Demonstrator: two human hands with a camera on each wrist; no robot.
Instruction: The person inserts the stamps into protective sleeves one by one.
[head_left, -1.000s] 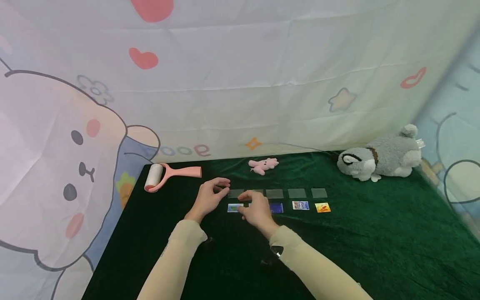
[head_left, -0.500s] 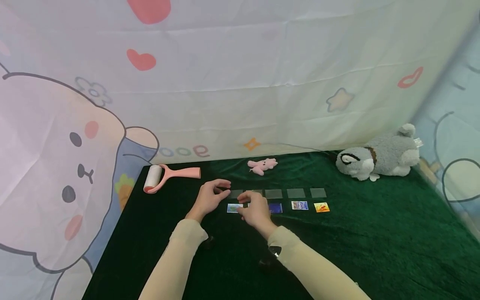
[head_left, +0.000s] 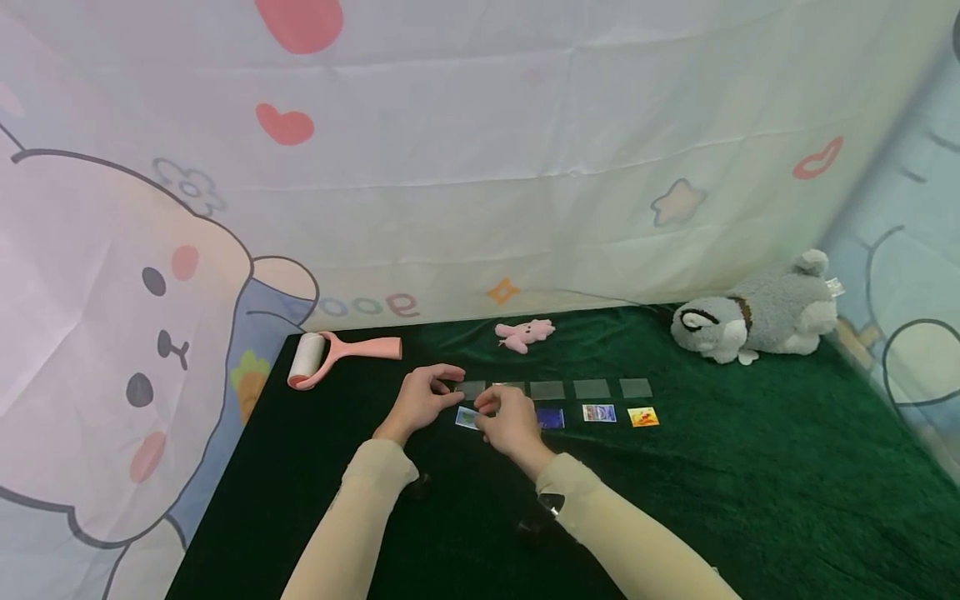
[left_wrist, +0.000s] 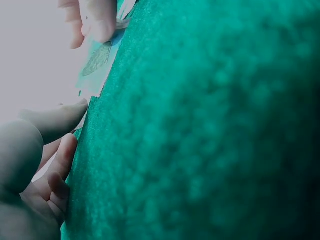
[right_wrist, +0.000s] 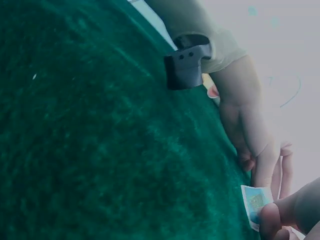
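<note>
Pinching the blue-green card (head_left: 467, 418) by its right end: that's the right hand (head_left: 513, 422), thumb and fingertips closed on it. Card is sitting at the left end of the front row, slightly askew. Can't tell whether it's touching the green cloth-covered tabletop (head_left: 750, 483) or hanging just above it. Right wrist view is showing its printed side, thumb covering part of the lower right.

Left hand (head_left: 420, 402) is curving around the left end of the leftmost clear piece (head_left: 472, 389), back row. Thumb and forefinger are standing apart, hand about half spread. Can't tell if it's gripping the piece or only touching it. In the left wrist view the left thumb tip is pointing at the card's end, very near it.

Rest of the back row: four more clear pieces (head_left: 592, 389) are lying to the right, the nearest partly hiding behind the right hand. Front row: a dark blue card (head_left: 551, 418) is showing just beside the right hand, then a blue-and-white card (head_left: 599, 413), then a yellow-orange card (head_left: 643, 417), all lying apart.

Further back: a lint roller (head_left: 365, 347) is lying far left, a small pink toy (head_left: 525, 335) mid, a grey plush toy (head_left: 772, 317) far right. Printed curtain (head_left: 450, 208) is hanging behind.
</note>
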